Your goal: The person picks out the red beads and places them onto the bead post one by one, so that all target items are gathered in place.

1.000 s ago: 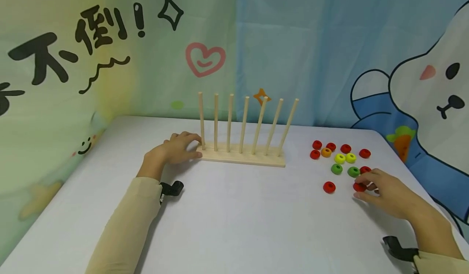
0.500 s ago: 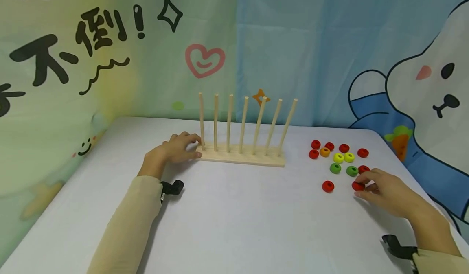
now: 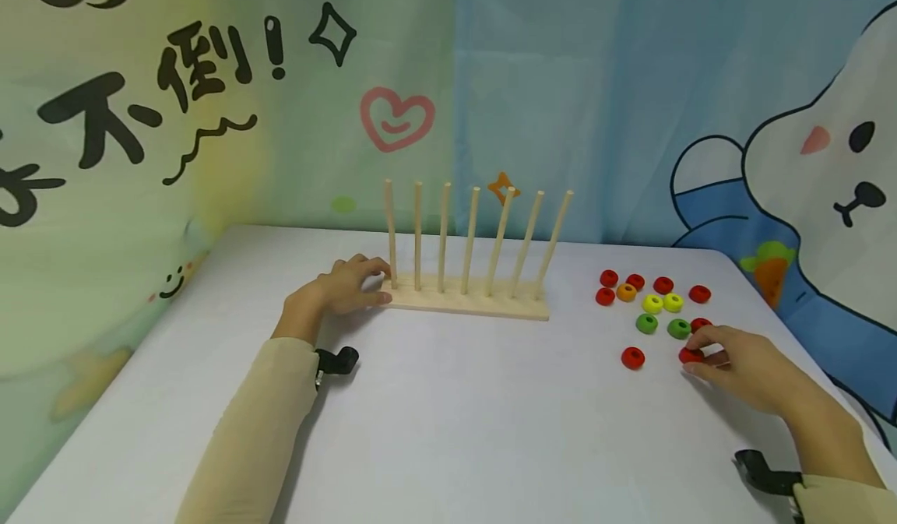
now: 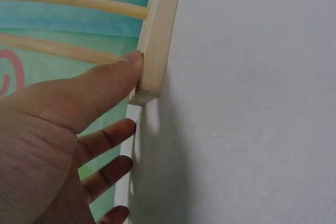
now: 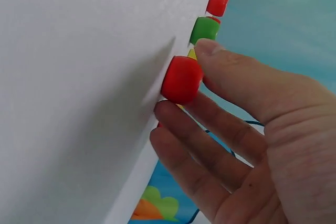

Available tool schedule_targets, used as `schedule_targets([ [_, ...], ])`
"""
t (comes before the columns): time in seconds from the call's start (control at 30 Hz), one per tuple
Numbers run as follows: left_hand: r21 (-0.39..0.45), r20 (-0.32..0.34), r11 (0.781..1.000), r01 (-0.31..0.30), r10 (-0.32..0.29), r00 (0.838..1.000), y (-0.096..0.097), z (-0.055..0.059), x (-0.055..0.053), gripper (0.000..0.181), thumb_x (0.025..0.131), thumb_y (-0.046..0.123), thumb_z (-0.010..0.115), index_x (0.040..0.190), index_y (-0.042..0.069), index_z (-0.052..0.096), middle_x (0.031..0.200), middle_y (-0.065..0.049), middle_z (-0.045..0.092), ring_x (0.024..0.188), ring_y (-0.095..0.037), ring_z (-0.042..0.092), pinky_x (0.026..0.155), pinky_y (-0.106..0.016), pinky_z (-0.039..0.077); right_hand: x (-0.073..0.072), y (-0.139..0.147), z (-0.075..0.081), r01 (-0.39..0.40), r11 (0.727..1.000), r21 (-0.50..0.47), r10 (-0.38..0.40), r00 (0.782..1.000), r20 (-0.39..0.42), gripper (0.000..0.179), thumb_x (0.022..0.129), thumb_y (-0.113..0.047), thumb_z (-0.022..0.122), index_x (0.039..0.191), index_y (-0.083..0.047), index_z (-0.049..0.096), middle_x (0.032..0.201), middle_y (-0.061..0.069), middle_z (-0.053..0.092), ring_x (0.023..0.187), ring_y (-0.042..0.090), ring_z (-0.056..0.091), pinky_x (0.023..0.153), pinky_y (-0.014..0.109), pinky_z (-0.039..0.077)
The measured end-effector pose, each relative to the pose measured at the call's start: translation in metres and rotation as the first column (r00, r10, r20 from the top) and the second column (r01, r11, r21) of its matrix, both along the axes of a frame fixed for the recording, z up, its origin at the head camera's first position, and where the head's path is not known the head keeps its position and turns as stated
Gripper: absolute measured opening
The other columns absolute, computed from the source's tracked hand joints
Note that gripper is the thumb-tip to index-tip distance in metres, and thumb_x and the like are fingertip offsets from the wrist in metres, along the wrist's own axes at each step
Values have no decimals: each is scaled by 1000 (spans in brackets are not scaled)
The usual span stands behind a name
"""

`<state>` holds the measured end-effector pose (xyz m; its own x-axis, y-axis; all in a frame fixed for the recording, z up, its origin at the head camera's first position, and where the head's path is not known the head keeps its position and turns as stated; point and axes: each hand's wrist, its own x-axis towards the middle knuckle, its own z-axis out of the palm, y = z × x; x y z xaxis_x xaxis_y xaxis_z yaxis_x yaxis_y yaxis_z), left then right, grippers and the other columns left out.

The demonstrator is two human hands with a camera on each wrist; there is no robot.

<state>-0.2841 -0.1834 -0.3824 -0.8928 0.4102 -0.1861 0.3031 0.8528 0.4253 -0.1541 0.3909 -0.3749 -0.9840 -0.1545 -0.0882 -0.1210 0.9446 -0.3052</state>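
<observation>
A pale wooden peg stand (image 3: 469, 303), a flat base with a row of several upright pegs, sits on the white table. My left hand (image 3: 345, 286) holds the left end of its base; in the left wrist view the thumb (image 4: 113, 80) lies on the base beside the end peg. At the right, my right hand (image 3: 757, 372) pinches a red bead (image 3: 690, 356) between thumb and fingers. That bead (image 5: 181, 80) appears close to the tabletop in the right wrist view. All the pegs are bare.
Several loose beads lie just beyond the right hand: a green bead (image 3: 678, 328), a yellow bead (image 3: 673, 302), an orange bead (image 3: 626, 292) and red ones. One red bead (image 3: 633, 358) lies apart, left of the hand. A printed cloth (image 3: 532, 96) hangs behind the table.
My right thumb and fingers have closed in on the red bead. The left hand keeps its place on the stand, and the head view has shifted slightly.
</observation>
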Motion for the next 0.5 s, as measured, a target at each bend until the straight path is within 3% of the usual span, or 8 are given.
schedule_targets([
  [0.23,14,5,999,-41,41,999,2,-2,0,48,91,55,62,134,38,47,150,-7,35,132,-38,35,100,-69,32,-1,6,-5,5,1000,-12,-5,1000,-4,46,84,-26,79,118,-3,59,106,18,66,96,39,62,78,51,56],
  [0.5,35,25,998,-61,60,998,-3,-5,0,49,90,58,62,134,40,48,152,-6,33,134,-38,31,100,-71,26,-1,9,-6,-2,1000,-24,2,1000,-26,46,85,-29,78,119,-1,63,109,18,60,94,38,63,74,46,58],
])
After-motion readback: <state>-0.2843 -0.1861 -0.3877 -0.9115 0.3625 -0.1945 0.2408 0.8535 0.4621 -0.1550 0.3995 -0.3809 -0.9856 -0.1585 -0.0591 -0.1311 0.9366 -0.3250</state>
